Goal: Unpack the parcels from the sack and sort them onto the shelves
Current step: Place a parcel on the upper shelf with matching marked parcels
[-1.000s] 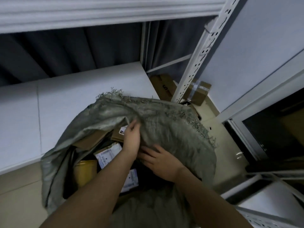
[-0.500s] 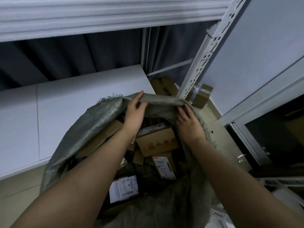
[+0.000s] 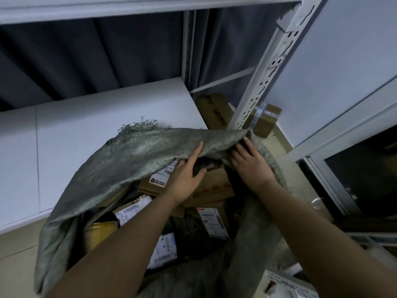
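The sack, grey-green woven fabric with a frayed rim, stands on the floor in front of the white lower shelf, its mouth facing up toward the camera. The mouth's long axis runs from lower left to upper right.

Writing: the brown carton at the top of the load bears red characters on its near face; they are too blurred to read. A second carton to its left carries a white label with a black square mark and small unreadable print. Other parcels deeper in the sack carry white barcode labels, not legible. A yellow parcel lies at the left inside wall. Outside the sack, a cardboard box on the floor behind the perforated shelf upright shows dark letters, possibly "GD"; a taped box lies just to its right.

Change from half a second ago: both hands have shifted right along the far rim, and the rim is pulled further toward the upright.

Left hand: fingers under the far rim fabric, thumb resting on the brown carton, lifting the flap. Right hand: fingers extended, pressing the rim fabric outward at the right side.
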`<state>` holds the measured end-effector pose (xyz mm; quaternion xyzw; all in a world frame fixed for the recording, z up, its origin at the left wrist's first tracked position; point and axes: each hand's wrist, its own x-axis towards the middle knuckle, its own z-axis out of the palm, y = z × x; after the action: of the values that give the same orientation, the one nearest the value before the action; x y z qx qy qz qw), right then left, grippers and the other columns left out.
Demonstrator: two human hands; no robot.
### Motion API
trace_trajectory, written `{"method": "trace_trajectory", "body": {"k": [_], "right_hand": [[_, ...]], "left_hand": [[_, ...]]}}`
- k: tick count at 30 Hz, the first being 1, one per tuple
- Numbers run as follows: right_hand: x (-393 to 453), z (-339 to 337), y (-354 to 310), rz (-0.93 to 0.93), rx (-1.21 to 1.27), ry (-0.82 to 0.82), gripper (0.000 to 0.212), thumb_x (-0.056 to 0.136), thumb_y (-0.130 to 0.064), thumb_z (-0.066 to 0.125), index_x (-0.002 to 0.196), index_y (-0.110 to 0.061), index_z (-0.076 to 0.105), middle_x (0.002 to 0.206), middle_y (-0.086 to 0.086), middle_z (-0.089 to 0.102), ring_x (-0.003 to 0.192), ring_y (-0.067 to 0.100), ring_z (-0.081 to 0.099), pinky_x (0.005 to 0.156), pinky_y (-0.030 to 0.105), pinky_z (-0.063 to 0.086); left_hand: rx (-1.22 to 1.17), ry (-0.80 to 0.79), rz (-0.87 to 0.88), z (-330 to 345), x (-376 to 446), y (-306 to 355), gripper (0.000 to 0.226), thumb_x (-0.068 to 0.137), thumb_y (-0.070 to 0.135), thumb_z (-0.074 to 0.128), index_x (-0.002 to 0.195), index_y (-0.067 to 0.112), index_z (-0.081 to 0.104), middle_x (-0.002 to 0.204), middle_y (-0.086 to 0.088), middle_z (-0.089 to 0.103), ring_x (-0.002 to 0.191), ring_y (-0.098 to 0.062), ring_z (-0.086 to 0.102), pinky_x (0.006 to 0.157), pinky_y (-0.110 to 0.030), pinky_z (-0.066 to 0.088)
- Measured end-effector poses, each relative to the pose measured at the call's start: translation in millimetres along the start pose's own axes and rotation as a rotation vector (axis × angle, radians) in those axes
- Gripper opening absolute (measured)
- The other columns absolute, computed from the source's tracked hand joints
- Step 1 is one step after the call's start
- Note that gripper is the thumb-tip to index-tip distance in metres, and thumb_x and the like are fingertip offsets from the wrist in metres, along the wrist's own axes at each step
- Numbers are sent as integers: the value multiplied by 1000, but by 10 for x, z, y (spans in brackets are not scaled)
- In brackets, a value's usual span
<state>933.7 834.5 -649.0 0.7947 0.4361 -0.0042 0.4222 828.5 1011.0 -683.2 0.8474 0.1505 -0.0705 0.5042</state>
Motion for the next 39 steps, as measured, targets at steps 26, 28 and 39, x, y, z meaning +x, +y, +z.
{"method": "trace_trajectory", "body": {"k": [26, 28, 39], "right_hand": [[217, -361, -972, 1579, 2098, 12, 76, 74, -55, 67, 133, -12, 42, 129, 9, 50, 121, 32, 48, 101, 43, 41], [91, -460, -981, 1581, 2108, 4, 69, 74, -55, 66, 126, -14, 46, 126, 9, 52, 118, 32, 50, 99, 43, 42], [-936, -1349, -1189, 1446, 2156, -200, 51, 84, -43, 61, 121, -15, 42, 133, 13, 44, 122, 34, 41, 96, 44, 38]], "left_hand": [[-1125, 190, -874, 304, -190, -338, 40, 86, 60, 54, 83, 20, 59, 45, -3, 64, 66, -25, 60, 36, -29, 49], [-1219, 149, -851, 232, -321, -292, 45, 83, 64, 55, 91, 21, 63, 58, -6, 71, 69, -26, 65, 46, -33, 53], [-1201, 207, -1049, -264, -1678, -97, 70, 75, 61, 67, 125, 16, 47, 116, -19, 56, 106, -39, 56, 87, -55, 50]]}}
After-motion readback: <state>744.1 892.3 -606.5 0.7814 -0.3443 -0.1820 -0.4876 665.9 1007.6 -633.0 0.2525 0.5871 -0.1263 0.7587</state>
